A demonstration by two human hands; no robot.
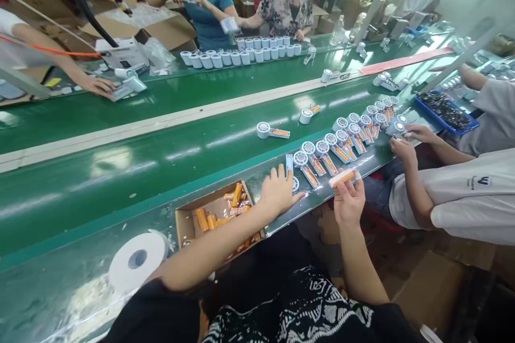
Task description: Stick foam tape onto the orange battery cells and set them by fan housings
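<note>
At the far left of our surface [60,289] lies a white tape roll [138,260], and just right of it an open cardboard box [187,222] of orange cells [201,219], with a good many left in it. Our left hand [277,191] rests flat near the front edge, fingers loosely spread, touching a white fan part [290,171] and holding nothing. Our right hand [348,199] hangs off the edge beside it, pinching one orange cell [343,177] between fingertips and thumb. Beyond it a row of fan bodies [322,156] lies side by side, each already carrying an orange cell, so we judge a fair batch fitted and more to come. Farther right, a co-worker's hands [404,142] handle another cluster [372,115]. Room is tight between box, row and edge; the green belt [120,171] behind carries only a few stray fans [272,131].
</note>
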